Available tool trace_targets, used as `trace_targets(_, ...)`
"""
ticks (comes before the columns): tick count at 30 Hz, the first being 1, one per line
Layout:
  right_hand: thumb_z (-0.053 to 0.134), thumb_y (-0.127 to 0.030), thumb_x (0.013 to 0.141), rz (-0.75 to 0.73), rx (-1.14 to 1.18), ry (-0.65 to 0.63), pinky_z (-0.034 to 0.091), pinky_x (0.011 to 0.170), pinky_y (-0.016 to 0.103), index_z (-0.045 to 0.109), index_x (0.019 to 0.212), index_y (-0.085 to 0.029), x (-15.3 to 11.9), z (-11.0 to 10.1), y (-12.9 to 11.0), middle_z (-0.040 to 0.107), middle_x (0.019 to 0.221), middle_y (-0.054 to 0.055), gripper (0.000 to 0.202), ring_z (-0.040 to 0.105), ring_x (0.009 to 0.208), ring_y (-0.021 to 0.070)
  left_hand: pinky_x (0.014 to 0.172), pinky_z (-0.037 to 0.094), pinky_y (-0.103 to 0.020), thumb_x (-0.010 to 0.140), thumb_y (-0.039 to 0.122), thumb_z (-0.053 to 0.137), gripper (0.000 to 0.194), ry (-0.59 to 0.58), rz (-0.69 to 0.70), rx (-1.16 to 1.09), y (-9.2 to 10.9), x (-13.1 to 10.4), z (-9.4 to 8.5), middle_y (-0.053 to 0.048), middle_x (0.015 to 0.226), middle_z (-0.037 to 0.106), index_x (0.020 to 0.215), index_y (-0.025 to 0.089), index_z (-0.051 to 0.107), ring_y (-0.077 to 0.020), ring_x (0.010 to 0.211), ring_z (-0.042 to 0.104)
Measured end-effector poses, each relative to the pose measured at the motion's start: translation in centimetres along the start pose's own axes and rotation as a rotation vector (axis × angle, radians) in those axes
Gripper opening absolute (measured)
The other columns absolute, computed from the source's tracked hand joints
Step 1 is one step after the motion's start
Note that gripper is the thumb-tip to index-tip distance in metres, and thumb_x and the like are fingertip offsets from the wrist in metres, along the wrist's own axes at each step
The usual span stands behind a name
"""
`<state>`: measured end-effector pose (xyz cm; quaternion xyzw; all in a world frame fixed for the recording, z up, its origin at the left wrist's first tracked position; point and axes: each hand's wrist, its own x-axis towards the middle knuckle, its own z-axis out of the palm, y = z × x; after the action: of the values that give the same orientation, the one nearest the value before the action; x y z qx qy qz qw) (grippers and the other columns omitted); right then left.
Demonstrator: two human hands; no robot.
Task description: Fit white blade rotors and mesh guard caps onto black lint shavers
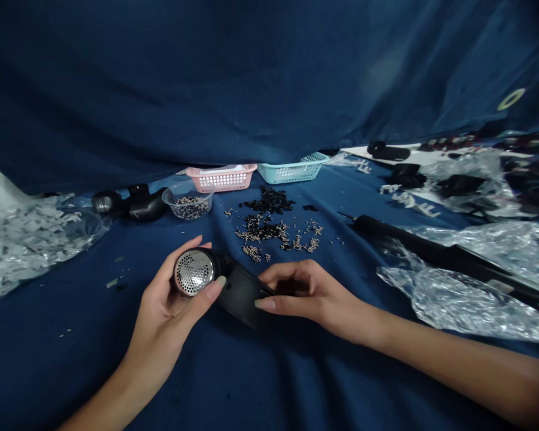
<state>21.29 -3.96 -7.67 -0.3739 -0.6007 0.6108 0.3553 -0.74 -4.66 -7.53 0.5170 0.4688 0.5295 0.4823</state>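
Note:
A black fabric shaver (245,293) with a round, perforated metal head (194,272) lies across both hands, above the blue cloth. My left hand (173,299) is wrapped round the head end, its thumb pressed on the neck and the metal face turned toward me. At the handle's far end, the thumb and fingers of my right hand (303,293) pinch the black edge. Whether a small separate part sits between those fingertips is hidden. Just beyond the hands, small screws (254,251) and little black parts (272,200) are spread in loose piles.
A clear bowl (189,206) of screws stands near black shaver bodies (137,203). Pink (222,179) and teal (291,172) baskets are at the back. To the right, a black electric screwdriver (399,239) lies by plastic bags (467,305); a bag of pale pieces (31,239) is left.

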Motion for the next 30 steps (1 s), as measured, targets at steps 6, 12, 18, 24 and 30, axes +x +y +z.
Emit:
trace_targets(6, 0.081, -0.046, 0.078, 0.003, -0.012, 0.061, 0.039, 0.064, 0.024, 0.072, 0.082, -0.013, 0.03, -0.03, 0.05, 0.059, 0.072, -0.001, 0.034, 0.052, 0.067, 0.0111, 0.118, 0.034, -0.046, 0.083, 0.056, 0.070, 0.055, 0.011, -0.121, -0.183, -0.33, 0.57, -0.25, -0.005, 0.127, 0.070, 0.129, 0.028, 0.065, -0.0282, 0.127, 0.058)
trace_targets(12, 0.079, -0.046, 0.080, -0.001, -0.025, 0.040, 0.040, 0.065, 0.025, 0.073, 0.084, -0.014, -0.04, -0.03, -0.02, 0.060, 0.074, 0.000, 0.033, 0.052, 0.070, 0.0123, 0.118, 0.035, -0.042, 0.080, 0.055, 0.074, 0.052, 0.007, -0.225, -0.255, -0.19, 0.83, -0.22, -0.007, 0.118, 0.074, 0.120, 0.022, 0.072, -0.0284, 0.131, 0.055)
trace_targets(18, 0.079, -0.049, 0.080, 0.016, -0.028, 0.024, 0.037, 0.065, 0.025, 0.072, 0.085, -0.013, -0.08, -0.09, 0.01, 0.058, 0.074, 0.000, 0.037, 0.050, 0.070, 0.0117, 0.119, 0.032, -0.047, 0.077, 0.054, 0.077, 0.051, 0.039, -0.226, -0.269, 0.02, 0.66, -0.09, -0.008, 0.117, 0.075, 0.118, 0.022, 0.074, -0.0302, 0.130, 0.055)
trace_targets(24, 0.078, -0.051, 0.080, 0.021, -0.052, 0.015, 0.035, 0.064, 0.024, 0.072, 0.085, -0.013, 0.02, -0.19, 0.01, 0.057, 0.074, 0.000, 0.039, 0.048, 0.068, 0.0113, 0.118, 0.034, -0.044, 0.077, 0.052, 0.079, 0.051, 0.066, -0.224, -0.262, 0.28, 0.55, 0.18, -0.008, 0.117, 0.075, 0.118, 0.022, 0.074, -0.0287, 0.130, 0.056)
trace_targets(30, 0.077, -0.051, 0.081, 0.008, -0.093, -0.009, 0.036, 0.063, 0.023, 0.071, 0.084, -0.013, 0.42, -0.37, 0.04, 0.057, 0.073, -0.001, 0.039, 0.049, 0.067, 0.0107, 0.113, 0.040, -0.035, 0.077, 0.048, 0.080, 0.048, 0.062, -0.199, -0.274, 0.47, 0.70, 0.23, -0.008, 0.115, 0.076, 0.115, 0.019, 0.075, -0.0249, 0.127, 0.058)
